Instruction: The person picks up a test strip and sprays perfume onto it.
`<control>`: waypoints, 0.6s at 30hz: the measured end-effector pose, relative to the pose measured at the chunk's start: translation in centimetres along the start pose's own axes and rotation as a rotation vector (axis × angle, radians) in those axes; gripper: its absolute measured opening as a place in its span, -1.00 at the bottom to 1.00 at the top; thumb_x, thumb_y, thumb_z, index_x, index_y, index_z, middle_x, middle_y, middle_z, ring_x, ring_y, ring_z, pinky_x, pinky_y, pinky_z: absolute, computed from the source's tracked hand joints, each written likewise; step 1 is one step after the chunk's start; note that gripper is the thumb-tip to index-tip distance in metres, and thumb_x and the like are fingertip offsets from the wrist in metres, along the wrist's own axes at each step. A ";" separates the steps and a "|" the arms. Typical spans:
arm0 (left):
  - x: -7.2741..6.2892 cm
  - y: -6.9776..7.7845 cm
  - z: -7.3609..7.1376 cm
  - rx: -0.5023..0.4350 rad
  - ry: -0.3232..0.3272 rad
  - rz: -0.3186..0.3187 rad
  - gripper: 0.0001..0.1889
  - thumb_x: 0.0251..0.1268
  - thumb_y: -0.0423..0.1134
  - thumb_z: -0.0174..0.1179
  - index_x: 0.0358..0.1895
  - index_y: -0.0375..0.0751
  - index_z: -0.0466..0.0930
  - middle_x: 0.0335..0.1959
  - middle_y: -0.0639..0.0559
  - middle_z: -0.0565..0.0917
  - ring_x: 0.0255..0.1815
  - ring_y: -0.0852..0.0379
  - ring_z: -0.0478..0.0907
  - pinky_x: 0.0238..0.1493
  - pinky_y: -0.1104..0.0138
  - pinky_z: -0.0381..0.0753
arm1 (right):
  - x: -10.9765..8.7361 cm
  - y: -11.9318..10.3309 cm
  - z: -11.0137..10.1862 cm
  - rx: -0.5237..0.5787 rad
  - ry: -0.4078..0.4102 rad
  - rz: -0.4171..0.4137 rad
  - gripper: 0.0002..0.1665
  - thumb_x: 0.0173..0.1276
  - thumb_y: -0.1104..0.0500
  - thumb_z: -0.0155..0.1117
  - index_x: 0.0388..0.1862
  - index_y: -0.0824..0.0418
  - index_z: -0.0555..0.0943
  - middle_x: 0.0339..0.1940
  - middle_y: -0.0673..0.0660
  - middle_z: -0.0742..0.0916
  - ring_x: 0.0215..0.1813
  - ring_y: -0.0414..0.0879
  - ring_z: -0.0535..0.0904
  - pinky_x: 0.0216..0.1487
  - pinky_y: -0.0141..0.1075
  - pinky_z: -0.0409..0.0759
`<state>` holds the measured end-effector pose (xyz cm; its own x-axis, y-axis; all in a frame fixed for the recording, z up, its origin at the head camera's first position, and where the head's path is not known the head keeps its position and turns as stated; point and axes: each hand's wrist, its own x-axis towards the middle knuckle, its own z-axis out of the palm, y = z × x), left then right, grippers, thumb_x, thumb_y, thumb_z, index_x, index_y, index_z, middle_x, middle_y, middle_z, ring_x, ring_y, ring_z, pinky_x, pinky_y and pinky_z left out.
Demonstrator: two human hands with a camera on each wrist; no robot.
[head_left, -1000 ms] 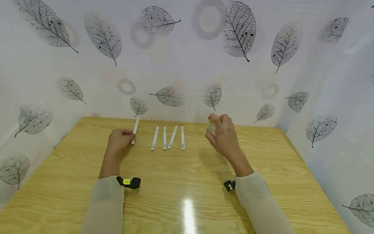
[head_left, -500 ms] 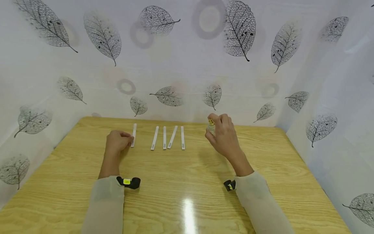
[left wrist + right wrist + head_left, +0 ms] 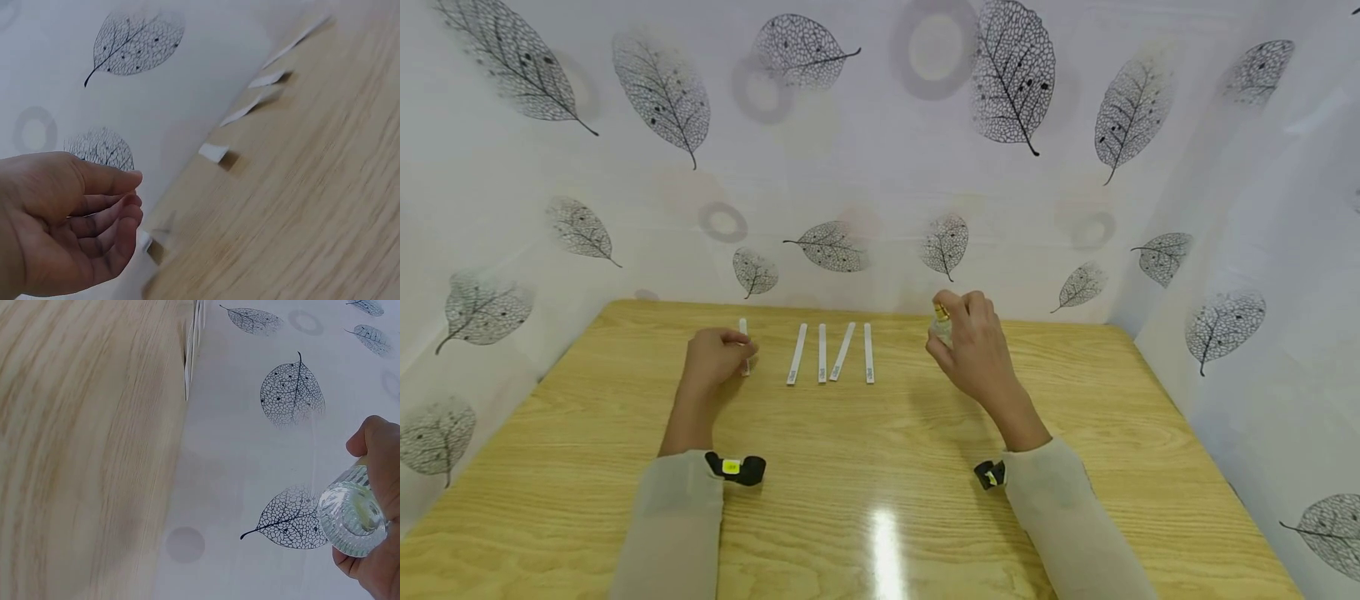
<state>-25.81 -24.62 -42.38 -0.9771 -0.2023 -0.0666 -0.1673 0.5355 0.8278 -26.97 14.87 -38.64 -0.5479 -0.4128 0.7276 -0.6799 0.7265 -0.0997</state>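
Observation:
In the head view a white paper test strip (image 3: 742,326) lies on the table at the left, partly hidden by my left hand (image 3: 717,358). The thumb and loosely bent fingers of that hand hold nothing; in the left wrist view the strip's end (image 3: 145,242) shows just beyond the fingertips. My right hand (image 3: 976,350) grips a clear glass perfume bottle (image 3: 353,515) above the table, its index finger on the gold spray top (image 3: 942,313). Ridged glass covers the bottle's base. Much of the bottle is hidden behind the hand.
Several more white strips, such as the rightmost strip (image 3: 869,354), lie in a row between the hands with printed ends toward me. The wooden table (image 3: 820,467) ends at a leaf-patterned curtain (image 3: 865,183) at the back and sides.
My left hand has laid its strip down at the left of the row and let go, and now shifts slightly right over it. The right hand with the perfume bottle stays still.

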 end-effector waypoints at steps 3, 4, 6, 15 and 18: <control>0.1 0.7 0.6 -0.040 -0.069 0.036 -0.65 0.45 -0.21 0.27 0.10 -0.45 0.63 -0.24 -0.23 0.72 -0.46 0.07 0.61 -0.38 0.33 0.58 | 0.0 0.0 0.0 0.000 0.006 -0.006 -0.49 0.37 0.22 0.28 0.22 0.15 0.32 -0.24 0.29 0.42 -0.38 0.09 0.26 -0.37 -0.11 0.24; 0.2 0.9 0.9 -0.031 -0.084 0.047 -0.65 0.46 -0.21 0.26 0.10 -0.45 0.63 -0.23 -0.23 0.72 -0.45 0.07 0.62 -0.38 0.34 0.58 | 0.0 0.0 0.0 -0.001 0.009 -0.008 -0.49 0.37 0.22 0.29 0.22 0.15 0.32 -0.24 0.29 0.42 -0.39 0.09 0.26 -0.37 -0.11 0.23; 0.3 1.3 1.5 -0.006 -0.113 0.060 -0.65 0.47 -0.20 0.25 0.10 -0.44 0.63 -0.22 -0.21 0.73 -0.39 0.06 0.62 -0.33 0.32 0.59 | 0.0 0.1 0.0 -0.002 0.015 -0.012 -0.49 0.37 0.22 0.29 0.22 0.15 0.32 -0.25 0.29 0.41 -0.39 0.09 0.25 -0.37 -0.11 0.23; 0.6 1.9 3.2 0.131 -0.246 0.053 -0.74 0.40 -0.17 0.30 -0.16 -0.37 0.72 -0.44 -0.04 0.69 -0.42 0.09 0.56 -0.35 0.30 0.56 | 0.1 0.1 -0.1 -0.002 0.011 -0.007 -0.49 0.36 0.22 0.28 0.22 0.14 0.32 -0.24 0.28 0.42 -0.39 0.08 0.26 -0.37 -0.11 0.23; 0.7 1.8 3.4 0.160 -0.277 0.022 -0.75 0.37 -0.16 0.34 -0.27 -0.34 0.74 -0.52 0.00 0.67 -0.50 0.12 0.55 -0.41 0.31 0.56 | 0.1 0.0 -0.2 -0.002 0.012 -0.008 -0.48 0.35 0.23 0.29 0.22 0.14 0.32 -0.24 0.28 0.42 -0.39 0.08 0.26 -0.38 -0.11 0.24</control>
<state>-27.27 -21.05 -42.80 -0.9757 0.0297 -0.2172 -0.1432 0.6635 0.7343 -26.96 14.95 -38.42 -0.5365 -0.4118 0.7366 -0.6830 0.7245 -0.0925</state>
